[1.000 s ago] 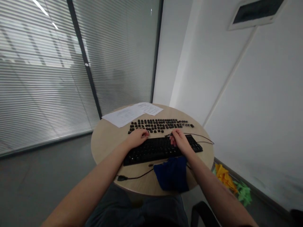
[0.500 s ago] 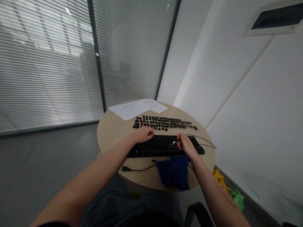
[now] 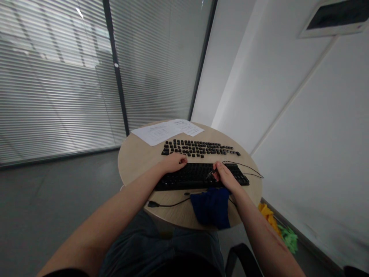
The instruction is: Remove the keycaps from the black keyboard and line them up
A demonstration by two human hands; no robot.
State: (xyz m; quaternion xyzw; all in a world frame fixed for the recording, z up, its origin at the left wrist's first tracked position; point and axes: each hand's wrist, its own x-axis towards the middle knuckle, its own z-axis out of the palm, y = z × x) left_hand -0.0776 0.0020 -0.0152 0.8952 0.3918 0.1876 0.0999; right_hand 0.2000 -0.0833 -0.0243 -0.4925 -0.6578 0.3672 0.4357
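A black keyboard [image 3: 191, 177] lies across the round table in front of me. My left hand [image 3: 174, 163] rests at its upper left edge, fingers curled in; what they hold, if anything, is hidden. Over the right half of the keys, my right hand [image 3: 224, 176] is closed on a thin, shiny wire keycap puller [image 3: 209, 175], whose tip points left and down at the keys. Beyond the keyboard, loose black keycaps [image 3: 198, 148] are laid out in rows.
White printed sheets [image 3: 161, 132] lie at the table's [image 3: 135, 154] far left. A blue cloth [image 3: 211, 207] hangs over the near edge, beside a black cable with a plug [image 3: 153, 204]. More thin cable [image 3: 248, 168] loops at the right. Yellow and green cloths [image 3: 288, 238] lie by the wall.
My right hand has shifted slightly left over the keyboard with the keycap puller. The left hand keeps its place, and the view has tipped a little.
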